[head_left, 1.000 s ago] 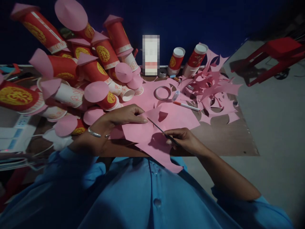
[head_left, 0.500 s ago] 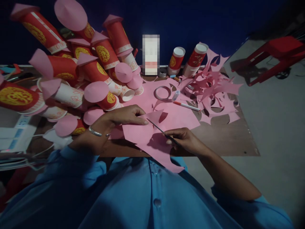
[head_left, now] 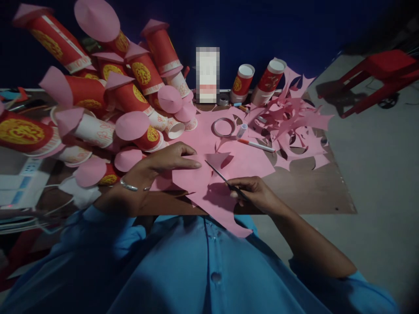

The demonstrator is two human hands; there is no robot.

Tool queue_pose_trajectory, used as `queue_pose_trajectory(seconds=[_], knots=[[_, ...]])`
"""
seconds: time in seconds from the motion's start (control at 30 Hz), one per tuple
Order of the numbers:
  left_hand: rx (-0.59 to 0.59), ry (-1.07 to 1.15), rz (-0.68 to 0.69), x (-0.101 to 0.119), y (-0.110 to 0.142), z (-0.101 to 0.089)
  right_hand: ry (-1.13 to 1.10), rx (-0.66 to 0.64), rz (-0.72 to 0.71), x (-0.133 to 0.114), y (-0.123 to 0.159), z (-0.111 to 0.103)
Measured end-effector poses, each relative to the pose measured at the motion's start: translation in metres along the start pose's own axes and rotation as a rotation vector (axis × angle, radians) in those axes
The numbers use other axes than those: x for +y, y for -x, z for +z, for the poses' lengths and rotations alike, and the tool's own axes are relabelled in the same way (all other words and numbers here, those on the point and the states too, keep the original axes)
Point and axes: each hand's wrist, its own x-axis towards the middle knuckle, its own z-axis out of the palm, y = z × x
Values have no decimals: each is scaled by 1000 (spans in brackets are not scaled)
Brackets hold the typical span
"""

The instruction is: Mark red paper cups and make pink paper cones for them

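My left hand pinches the upper edge of a pink paper sheet that hangs over the near edge of the brown table. My right hand is closed on a pair of dark scissors, whose blades point up and left into the sheet near my left fingertips. A silver bracelet sits on my left wrist.
A pile of red and white paper cups with pink paper cones fills the left of the table. Two upright cup stacks, a tape ring, a marker pen and pink offcuts lie behind. A red stool stands at right.
My left hand and the sheet have shifted slightly to the right, and the paper has turned a little under the scissor blades. My right hand has stayed almost in place.
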Motion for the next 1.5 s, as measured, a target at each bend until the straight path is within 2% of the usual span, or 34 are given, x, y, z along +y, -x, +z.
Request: queue_pose_trajectory(seconds=[0.27,0.4,0.77,1.2,1.33,1.5], knots=[[-22,-79,32,3,-4,-1,4,10,-5,-8,-1,8],[-7,-91,27,4,-3,-2,-5,9,-2,-7,-2,6],[-57,-118,43,7,-4,-3,38,-9,-16,0,0,0],[-99,-206,39,8,-5,-6,88,-49,-71,-11,-3,3],[-59,-174,19,8,-4,-6,67,-47,-52,-9,-2,2],[57,-62,-1,9,-1,-2,-10,14,-15,-7,0,0]])
